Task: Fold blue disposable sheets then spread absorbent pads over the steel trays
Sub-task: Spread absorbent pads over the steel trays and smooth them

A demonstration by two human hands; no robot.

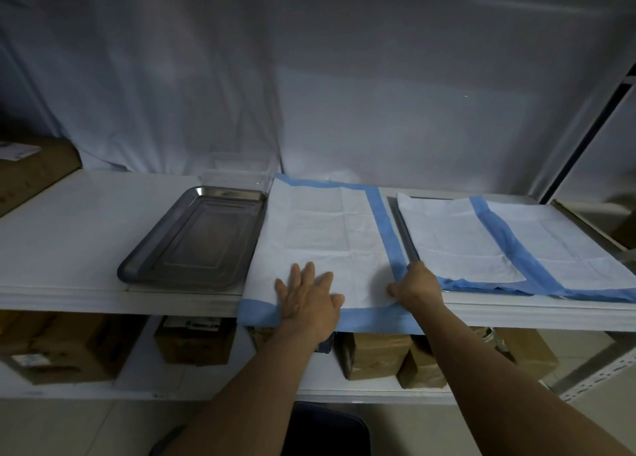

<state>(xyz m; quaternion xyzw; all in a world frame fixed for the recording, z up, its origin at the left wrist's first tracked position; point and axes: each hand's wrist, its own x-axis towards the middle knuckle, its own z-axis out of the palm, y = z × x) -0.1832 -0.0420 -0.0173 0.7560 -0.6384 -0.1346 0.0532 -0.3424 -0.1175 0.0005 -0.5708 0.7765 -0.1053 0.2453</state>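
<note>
No writing is legible on the cardboard boxes (375, 356) below the shelf (69, 221). The left hand (306, 300) lies flat, fingers spread, on the middle absorbent pad (320, 235), whose blue front border overhangs the shelf edge. The right hand (414, 285) pinches that pad's near right corner (grip curled tight). A bare steel tray (192, 239) sits left; another pad (499, 245) covers the right tray.

L hand (306, 295) lies flat on middle pad (323, 239); R hand (414, 285) pinches its blue corner. Bare steel tray (192, 239) sits left on shelf (69, 221); right pad (499, 242) covers another tray w/ folded edge.
</note>
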